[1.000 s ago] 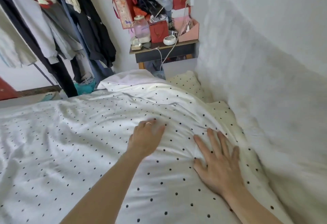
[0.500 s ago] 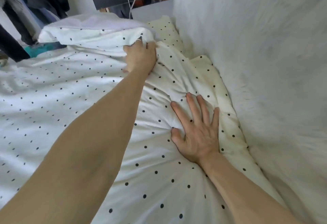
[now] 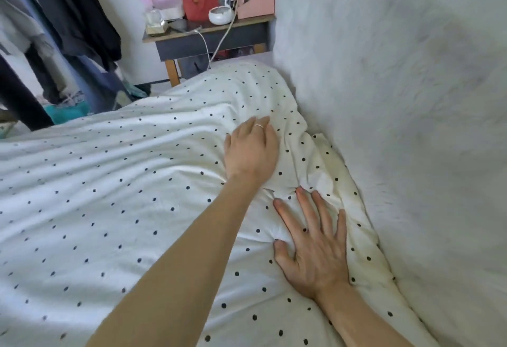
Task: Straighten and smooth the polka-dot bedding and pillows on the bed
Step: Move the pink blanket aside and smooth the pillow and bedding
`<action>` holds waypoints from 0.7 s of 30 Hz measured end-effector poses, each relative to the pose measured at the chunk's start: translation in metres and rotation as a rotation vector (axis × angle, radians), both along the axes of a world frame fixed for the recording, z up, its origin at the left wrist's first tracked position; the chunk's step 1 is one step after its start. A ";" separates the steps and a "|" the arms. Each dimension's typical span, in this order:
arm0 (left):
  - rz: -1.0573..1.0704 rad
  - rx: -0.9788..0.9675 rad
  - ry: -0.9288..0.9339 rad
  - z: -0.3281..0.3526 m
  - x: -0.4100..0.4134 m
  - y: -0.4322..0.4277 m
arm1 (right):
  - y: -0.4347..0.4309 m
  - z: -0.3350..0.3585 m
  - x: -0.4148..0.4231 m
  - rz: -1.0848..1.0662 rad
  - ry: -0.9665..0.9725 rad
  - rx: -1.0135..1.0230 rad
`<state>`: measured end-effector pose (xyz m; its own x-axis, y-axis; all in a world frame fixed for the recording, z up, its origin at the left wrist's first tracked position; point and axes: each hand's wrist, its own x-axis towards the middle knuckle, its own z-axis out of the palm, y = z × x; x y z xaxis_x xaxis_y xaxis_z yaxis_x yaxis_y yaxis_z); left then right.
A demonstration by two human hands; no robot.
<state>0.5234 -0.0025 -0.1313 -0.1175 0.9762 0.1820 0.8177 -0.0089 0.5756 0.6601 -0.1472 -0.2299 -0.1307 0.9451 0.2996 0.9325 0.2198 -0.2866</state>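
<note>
A white duvet with black dots [image 3: 115,187] covers the bed and rises in a hump at the head end; the pillows are hidden beneath it. My left hand [image 3: 251,152], with a ring on one finger, lies palm down on that hump, its fingers bent forward over the cloth and holding nothing. My right hand [image 3: 315,245] presses flat on the duvet nearer to me, fingers spread, close to the wall. Crumpled folds lie between the two hands. A cream dotted strip of bedding [image 3: 354,209] shows along the wall side.
A white wall [image 3: 397,100] runs right beside the bed. Beyond the head end stands a dark bedside table [image 3: 208,39] crowded with bags, a bowl and cables. Dark clothes [image 3: 71,17] hang at the left, with more heaped on the floor.
My left hand has let go of the folded duvet edge; the duvet now lies over the pillows, which showed before. My right hand stays flat near the wall.
</note>
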 end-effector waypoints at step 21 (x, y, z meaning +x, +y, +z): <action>0.088 -0.391 0.415 -0.010 -0.004 -0.446 | -0.268 0.115 -0.015 -0.035 0.011 -0.220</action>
